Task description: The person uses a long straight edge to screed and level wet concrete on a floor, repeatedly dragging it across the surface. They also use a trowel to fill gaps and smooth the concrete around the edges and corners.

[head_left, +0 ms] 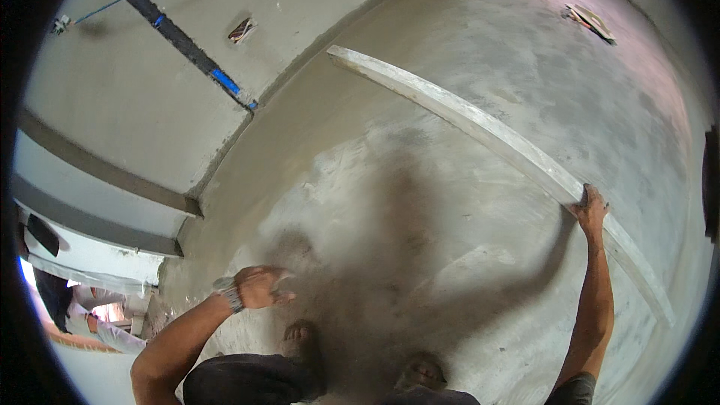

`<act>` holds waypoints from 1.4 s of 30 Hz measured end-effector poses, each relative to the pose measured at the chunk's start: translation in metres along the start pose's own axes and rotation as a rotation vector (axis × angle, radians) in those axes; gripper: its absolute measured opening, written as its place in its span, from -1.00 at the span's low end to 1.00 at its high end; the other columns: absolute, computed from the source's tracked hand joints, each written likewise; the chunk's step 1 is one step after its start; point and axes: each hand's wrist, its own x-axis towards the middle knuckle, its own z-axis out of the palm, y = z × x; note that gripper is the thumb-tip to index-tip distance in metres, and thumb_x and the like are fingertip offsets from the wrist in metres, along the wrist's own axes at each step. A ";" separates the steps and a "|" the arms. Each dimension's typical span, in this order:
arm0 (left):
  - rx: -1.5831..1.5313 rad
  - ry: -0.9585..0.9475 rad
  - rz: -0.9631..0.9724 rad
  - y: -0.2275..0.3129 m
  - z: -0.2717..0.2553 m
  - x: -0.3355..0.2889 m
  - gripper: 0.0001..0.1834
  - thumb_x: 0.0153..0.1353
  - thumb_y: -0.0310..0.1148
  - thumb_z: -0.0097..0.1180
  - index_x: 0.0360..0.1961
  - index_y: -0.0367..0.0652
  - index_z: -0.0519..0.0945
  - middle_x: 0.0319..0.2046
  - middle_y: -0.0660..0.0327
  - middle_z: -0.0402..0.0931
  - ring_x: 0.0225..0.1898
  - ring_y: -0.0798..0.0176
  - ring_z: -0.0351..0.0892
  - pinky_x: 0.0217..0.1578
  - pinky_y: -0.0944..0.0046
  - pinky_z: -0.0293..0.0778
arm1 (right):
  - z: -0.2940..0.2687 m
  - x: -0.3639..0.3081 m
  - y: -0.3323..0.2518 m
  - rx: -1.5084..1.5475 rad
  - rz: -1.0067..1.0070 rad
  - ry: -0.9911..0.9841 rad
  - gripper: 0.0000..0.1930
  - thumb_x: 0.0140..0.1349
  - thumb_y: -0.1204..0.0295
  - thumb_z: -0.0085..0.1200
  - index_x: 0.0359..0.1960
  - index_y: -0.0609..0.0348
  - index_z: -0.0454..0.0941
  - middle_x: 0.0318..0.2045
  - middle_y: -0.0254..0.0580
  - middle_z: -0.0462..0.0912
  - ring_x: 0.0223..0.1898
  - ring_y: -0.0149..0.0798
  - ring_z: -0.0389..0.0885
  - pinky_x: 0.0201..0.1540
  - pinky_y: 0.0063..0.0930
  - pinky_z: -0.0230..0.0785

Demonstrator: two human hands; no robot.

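Observation:
My right hand (589, 206) grips the near edge of a long, cement-smeared straightedge (480, 129) that lies flat across wet grey screed (450, 202), running from the upper middle to the lower right. My left hand (260, 287) hovers above the screed at the lower left, fingers spread and holding nothing; a bracelet circles its wrist. My bare feet (300, 334) stand on the wet surface below, beside my dark-clad knees.
A plastered wall (135, 90) rises at the left with a dark chased groove holding blue conduit (225, 81) and a socket opening (241, 29). A trowel-like tool (591, 22) lies at the far upper right. Another person (97, 322) crouches at the lower left.

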 end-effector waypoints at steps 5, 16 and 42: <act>0.106 -0.048 0.113 0.026 -0.013 0.047 -0.36 0.22 0.13 0.02 0.13 -0.15 0.42 0.07 -0.01 0.47 0.04 -0.03 0.51 0.06 0.08 0.43 | 0.015 0.025 -0.054 -0.031 -0.004 -0.015 -0.24 -0.15 0.28 0.39 0.19 -0.04 0.36 0.19 -0.23 0.42 0.22 -0.04 0.33 0.22 0.34 -0.05; 0.257 -0.078 0.224 0.050 -0.028 0.140 -0.35 0.22 0.06 0.03 0.15 -0.24 0.41 0.06 -0.02 0.47 0.04 -0.04 0.51 0.05 0.03 0.43 | 0.017 0.039 -0.108 -0.075 -0.114 0.000 -0.21 -0.12 0.21 0.38 0.24 -0.13 0.31 0.14 -0.19 0.45 0.17 0.01 0.38 0.18 0.32 0.06; 0.124 0.433 0.112 0.196 -0.172 0.432 -0.09 -0.02 0.01 0.32 0.36 0.23 0.16 0.41 0.35 -0.03 0.44 0.02 -0.15 0.32 -0.36 -0.13 | 0.014 0.022 -0.064 -0.288 -0.047 0.122 0.01 -0.48 -0.50 0.15 -0.19 0.20 0.38 -0.33 -0.16 0.48 -0.18 -0.06 0.46 0.04 0.11 0.16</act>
